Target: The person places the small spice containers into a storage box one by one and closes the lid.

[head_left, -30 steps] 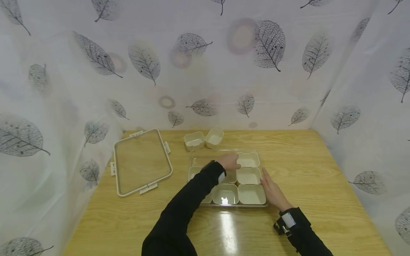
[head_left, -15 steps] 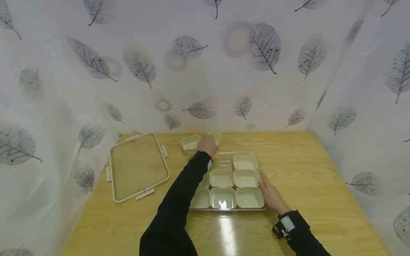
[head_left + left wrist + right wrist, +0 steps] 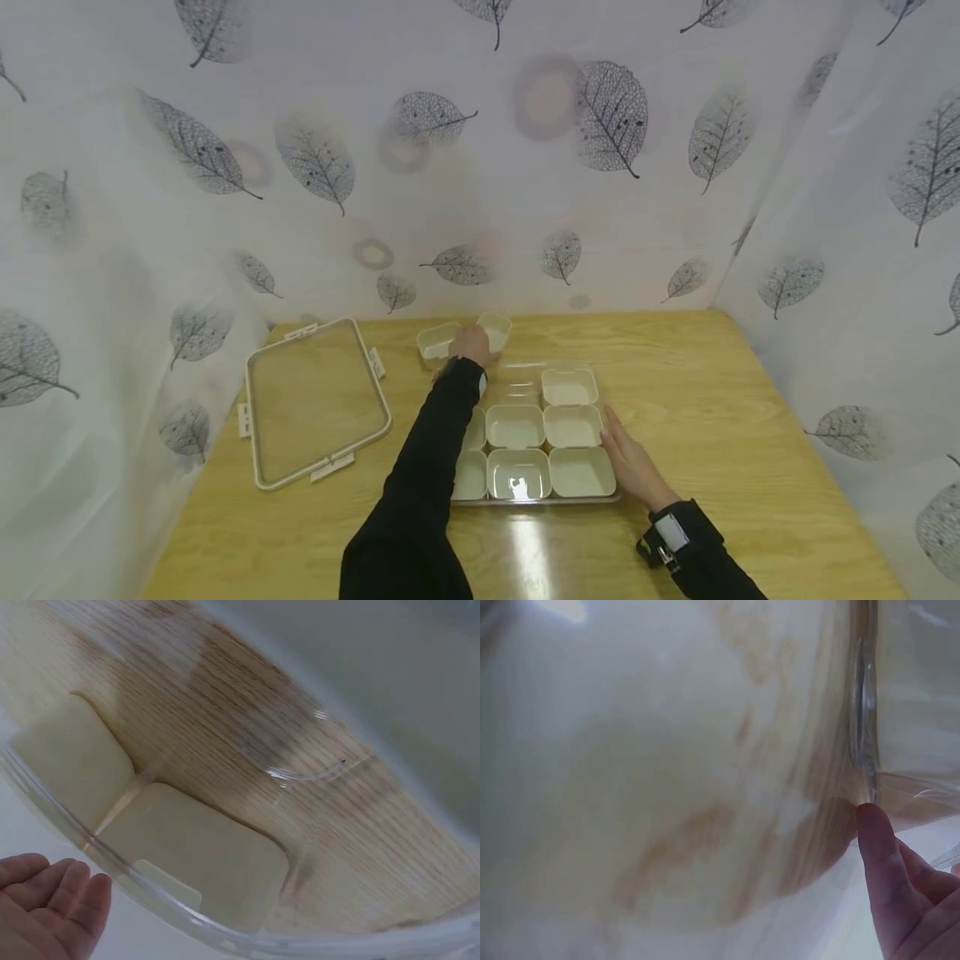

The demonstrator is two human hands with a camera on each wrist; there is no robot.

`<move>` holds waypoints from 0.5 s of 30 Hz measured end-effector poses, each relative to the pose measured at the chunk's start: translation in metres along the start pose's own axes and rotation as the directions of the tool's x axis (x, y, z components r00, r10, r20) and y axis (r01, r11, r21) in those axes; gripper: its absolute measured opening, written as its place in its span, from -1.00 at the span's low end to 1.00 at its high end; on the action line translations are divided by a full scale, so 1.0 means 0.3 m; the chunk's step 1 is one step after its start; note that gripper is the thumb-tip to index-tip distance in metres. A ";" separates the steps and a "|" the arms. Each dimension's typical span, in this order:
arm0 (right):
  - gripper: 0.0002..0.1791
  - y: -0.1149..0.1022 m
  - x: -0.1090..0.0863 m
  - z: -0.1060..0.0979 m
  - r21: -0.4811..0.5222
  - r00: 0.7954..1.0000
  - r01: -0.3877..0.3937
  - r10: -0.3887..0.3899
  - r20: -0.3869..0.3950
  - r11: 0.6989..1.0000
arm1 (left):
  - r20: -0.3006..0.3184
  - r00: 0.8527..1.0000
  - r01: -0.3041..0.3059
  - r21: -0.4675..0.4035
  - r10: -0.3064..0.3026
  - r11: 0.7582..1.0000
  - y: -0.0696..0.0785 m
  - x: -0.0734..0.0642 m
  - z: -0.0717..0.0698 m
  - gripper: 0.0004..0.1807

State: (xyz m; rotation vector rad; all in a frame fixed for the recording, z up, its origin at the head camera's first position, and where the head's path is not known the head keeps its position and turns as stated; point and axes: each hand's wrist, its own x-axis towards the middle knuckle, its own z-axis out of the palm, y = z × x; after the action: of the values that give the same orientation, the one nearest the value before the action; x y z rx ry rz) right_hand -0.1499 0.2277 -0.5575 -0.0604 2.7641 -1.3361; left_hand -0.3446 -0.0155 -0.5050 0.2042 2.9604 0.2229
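Head view: left cup (image 3: 435,340) and right cup (image 3: 497,327), loose on the counter (image 3: 675,375) just beyond the far edge of the clear tray (image 3: 536,501).
Left cup: long axis roughly side to side.
Right cup: long axis roughly front to back, skewed.
Left hand (image 3: 472,346): the nearer of the hands, between the two cups, overlapping the left cup's right end; fingers loosely bent, grasping nothing visible; contact cannot be told.
Right hand (image 3: 633,462): well apart from both cups, fingers extended at the tray's right side, no grasp.
Differences: against one second earlier, left hand off the tray and at the loose cups; against half a second earlier, slightly further left, more of the right cup showing.
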 end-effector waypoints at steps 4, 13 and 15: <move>-0.41 0.001 -0.003 0.000 0.000 1.000 -0.009 0.009 0.003 1.000 | 0.002 1.000 -0.003 0.009 0.003 1.000 0.001 0.008 0.026 -0.27; -0.42 -0.006 -0.008 -0.002 -0.016 1.000 -0.027 0.027 -0.002 1.000 | 0.011 0.999 0.049 0.016 -0.050 0.999 0.008 0.017 0.037 -0.33; -0.42 -0.003 -0.005 -0.001 -0.015 1.000 -0.030 0.030 -0.003 0.999 | 0.010 0.999 0.052 0.023 -0.052 0.998 0.008 0.021 0.039 -0.35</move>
State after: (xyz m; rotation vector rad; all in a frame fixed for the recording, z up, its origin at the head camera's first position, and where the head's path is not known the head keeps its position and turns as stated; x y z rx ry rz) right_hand -0.1483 0.2276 -0.5565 -0.0186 2.7657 -1.3097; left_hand -0.3484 -0.0106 -0.5168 0.1305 2.9544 0.1804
